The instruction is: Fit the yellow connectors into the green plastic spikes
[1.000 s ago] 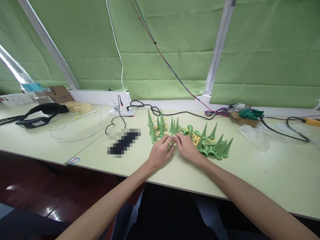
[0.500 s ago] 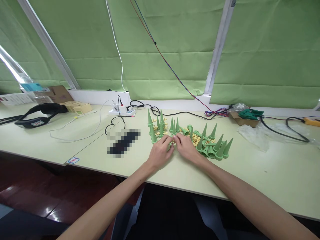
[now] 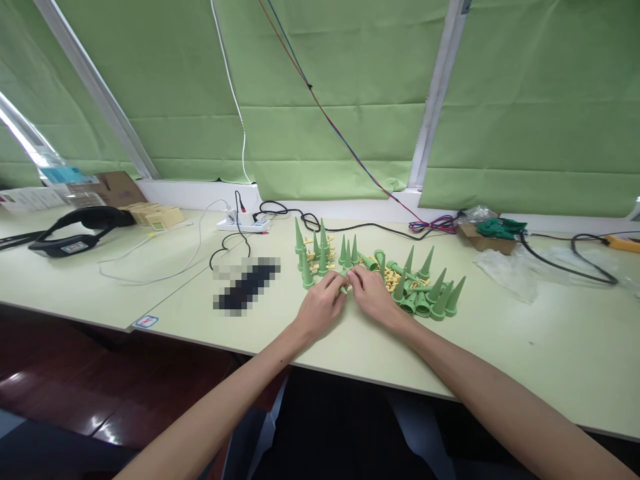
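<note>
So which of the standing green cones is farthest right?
The upright green cone whose tip and base both sit farther right than all the others'.

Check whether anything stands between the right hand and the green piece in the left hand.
Nothing visible does: the right hand has its fingertips close to the green piece, which the left hand partly hides.

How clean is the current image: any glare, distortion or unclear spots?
All in the head view: glare spots the dark red floor; slanting window frames suggest wide-angle distortion; a mosaic covers the dark object on the table; the green piece at the left hand is mostly hidden; the standing cones look fairly sharp.
</note>
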Demonstrator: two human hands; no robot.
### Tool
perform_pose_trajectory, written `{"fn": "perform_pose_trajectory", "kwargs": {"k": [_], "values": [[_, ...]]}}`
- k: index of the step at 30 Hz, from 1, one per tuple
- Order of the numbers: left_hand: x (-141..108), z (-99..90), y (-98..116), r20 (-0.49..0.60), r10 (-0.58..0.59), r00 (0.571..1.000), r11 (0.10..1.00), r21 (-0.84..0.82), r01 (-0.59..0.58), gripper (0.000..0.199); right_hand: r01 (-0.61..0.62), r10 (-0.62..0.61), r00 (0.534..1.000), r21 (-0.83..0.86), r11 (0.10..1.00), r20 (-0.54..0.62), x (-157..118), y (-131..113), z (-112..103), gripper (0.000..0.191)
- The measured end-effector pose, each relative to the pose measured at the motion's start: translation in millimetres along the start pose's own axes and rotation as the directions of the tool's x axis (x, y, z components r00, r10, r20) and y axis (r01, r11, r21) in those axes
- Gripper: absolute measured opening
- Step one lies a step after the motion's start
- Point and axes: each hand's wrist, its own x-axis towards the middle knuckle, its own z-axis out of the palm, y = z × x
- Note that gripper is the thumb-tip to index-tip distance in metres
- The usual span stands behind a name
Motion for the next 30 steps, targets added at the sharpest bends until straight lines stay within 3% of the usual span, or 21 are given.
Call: {"fn": "perform_pose_trajectory", "kwargs": {"k": [5,15,30], "values": [[-1.5,2.1,-3.0,-0.017,0.032,0.999,0.999,0.034,-0.032,0.017,0.009,-0.009,1.0,0.003,1.0,-0.001,0.2,-0.4,0.1,0.031],[-1.2,0.1,-1.7,-0.011,-0.021,1.0,0.998,-0.065,0.02,0.016,0.018,-0.018,1.0,0.015,1.0,-0.004,0.2,0.0,0.2,0.031],[-0.1,0.2,0.0,-0.026,-0.024,0.999,0.998,-0.055,0.023,0.014,0.013,-0.013,1.0,-0.041,0.999,0.0,1.2,1.4,0.3,0.034]]}}
